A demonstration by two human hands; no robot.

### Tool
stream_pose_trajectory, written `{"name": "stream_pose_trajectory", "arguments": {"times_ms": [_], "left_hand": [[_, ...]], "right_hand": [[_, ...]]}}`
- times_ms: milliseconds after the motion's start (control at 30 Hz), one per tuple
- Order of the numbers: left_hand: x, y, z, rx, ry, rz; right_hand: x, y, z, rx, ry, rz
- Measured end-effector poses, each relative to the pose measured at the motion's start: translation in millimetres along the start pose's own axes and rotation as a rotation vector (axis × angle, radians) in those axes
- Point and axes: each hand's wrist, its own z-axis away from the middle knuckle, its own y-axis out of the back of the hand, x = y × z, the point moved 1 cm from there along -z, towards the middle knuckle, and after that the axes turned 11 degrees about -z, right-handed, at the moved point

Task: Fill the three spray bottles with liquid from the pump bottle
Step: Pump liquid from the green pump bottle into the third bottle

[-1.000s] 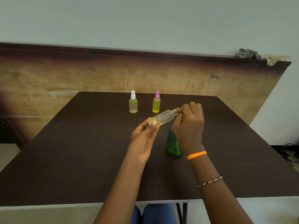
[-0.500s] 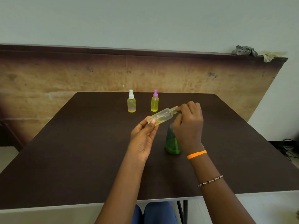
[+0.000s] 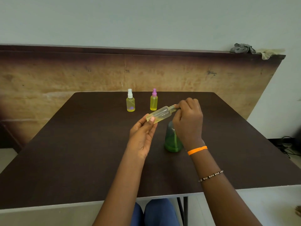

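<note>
Spray bottle number three (image 3: 160,114) is held tilted above the bench (image 3: 81,144), base low toward the left and open threaded neck high toward the right, in nearly the same pose as a second ago; the only real shift is that the view has dipped and drifted slightly, so the filling step looks unchanged rather than finished. Its clear body carries a shallow pool of pale yellow liquid along the lower side, well short of full by my reading. The left hand (image 3: 143,136) pinches the base between thumb and fingertips. The right hand (image 3: 187,121) is curled over the top of the green pump bottle (image 3: 171,141), its fingertips bunched at the spray bottle's neck; the pump head and nozzle are hidden under that hand, so whether liquid is flowing cannot be told. The pump bottle stands upright on the bench just below the tilted bottle. Farther back, well apart from the hands, stand the white-capped spray bottle (image 3: 130,101) and the purple-capped spray bottle (image 3: 154,101), both upright, capped and yellow nearly to the shoulder, which suggests two of three are done. A crumpled grey cloth (image 3: 242,48) lies on the ledge behind.
</note>
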Motion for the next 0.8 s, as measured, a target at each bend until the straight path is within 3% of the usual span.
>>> {"name": "stream_pose_trajectory", "arguments": {"times_ms": [300, 600, 800], "left_hand": [[-0.5, 4.9, -3.5, 0.030, -0.008, 0.002], [-3.0, -1.1, 2.8, -0.002, 0.005, 0.018], [-2.3, 3.7, 1.0, 0.017, 0.007, -0.013]], "right_hand": [[2.2, -13.4, 19.8, 0.090, -0.011, 0.046], [-2.5, 0.2, -2.5, -0.031, -0.025, 0.014], [8.7, -12.3, 18.2, 0.086, -0.004, -0.073]]}}
